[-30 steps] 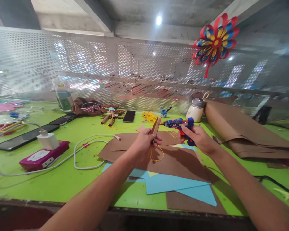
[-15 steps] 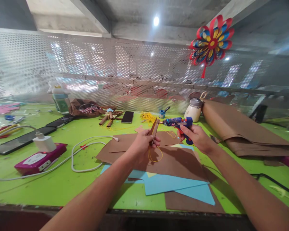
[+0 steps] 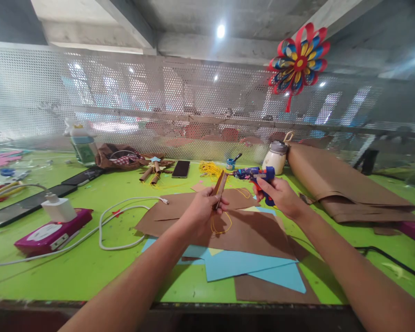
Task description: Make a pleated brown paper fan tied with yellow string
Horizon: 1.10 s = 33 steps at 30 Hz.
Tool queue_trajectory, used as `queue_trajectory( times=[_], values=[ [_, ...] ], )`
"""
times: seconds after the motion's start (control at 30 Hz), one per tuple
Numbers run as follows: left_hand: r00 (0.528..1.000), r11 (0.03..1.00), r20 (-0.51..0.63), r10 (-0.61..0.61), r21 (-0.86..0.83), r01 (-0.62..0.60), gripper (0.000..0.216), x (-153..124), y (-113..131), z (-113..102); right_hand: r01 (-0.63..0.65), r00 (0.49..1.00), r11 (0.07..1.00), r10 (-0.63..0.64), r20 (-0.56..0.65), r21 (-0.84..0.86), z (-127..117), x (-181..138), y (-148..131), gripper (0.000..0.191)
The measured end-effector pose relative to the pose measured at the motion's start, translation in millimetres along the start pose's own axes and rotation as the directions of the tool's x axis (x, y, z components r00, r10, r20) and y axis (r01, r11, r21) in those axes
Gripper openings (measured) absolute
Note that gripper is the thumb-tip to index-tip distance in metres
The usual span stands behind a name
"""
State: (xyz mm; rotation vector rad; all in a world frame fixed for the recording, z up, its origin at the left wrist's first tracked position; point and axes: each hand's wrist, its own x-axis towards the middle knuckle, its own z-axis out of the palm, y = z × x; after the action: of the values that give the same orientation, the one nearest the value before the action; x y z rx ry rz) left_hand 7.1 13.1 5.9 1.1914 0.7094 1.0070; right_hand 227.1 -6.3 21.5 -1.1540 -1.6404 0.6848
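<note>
Purple plastic power strip (image 3: 65, 236): left of the large flat brown paper sheet (image 3: 252, 233), with a white plug (image 3: 59, 210) on top.
White cable (image 3: 100, 228): looped on the green table (image 3: 124, 276), between power strip and sheet.
Black rectangular phone (image 3: 180, 169): beyond the sheet.
Left hand (image 3: 206, 203): above the sheet, thumb and fingers pinching a folded piece of brown paper (image 3: 219, 185).
Folded piece: lower end in the left hand's grip, upper end rising tilted above the fingers.
Thin yellow string loop (image 3: 231, 223): just below the left hand, over the sheet.
Light-blue paper sheets (image 3: 242, 266): at the sheet's near edge.
Blue-and-orange glue gun (image 3: 256, 173): above the sheet's far right part, nozzle at the folded piece; contact is hard to tell.
Right hand (image 3: 280, 193): wrapped round the glue gun's handle.
Large folded brown paper bundle (image 3: 346, 180): right of the sheet.
</note>
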Motion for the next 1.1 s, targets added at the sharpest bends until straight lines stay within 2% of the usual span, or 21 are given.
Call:
queue_trajectory(
  times=[0.73,1.1],
  values=[
    [1.0,0.999,-0.001,-0.019,-0.027,0.019,0.013,-1.2,2.7,0.9,0.005,1.0,1.0,-0.005,-0.015,0.011,2.6,-1.2,-3.5,0.041],
    [1.0,1.0,-0.006,-0.023,-0.016,0.023,0.013,-1.0,4.6,-0.4,0.0,0.999,1.0,-0.001,0.054,0.018,4.9,-3.1,-1.3,0.037]
  ],
)
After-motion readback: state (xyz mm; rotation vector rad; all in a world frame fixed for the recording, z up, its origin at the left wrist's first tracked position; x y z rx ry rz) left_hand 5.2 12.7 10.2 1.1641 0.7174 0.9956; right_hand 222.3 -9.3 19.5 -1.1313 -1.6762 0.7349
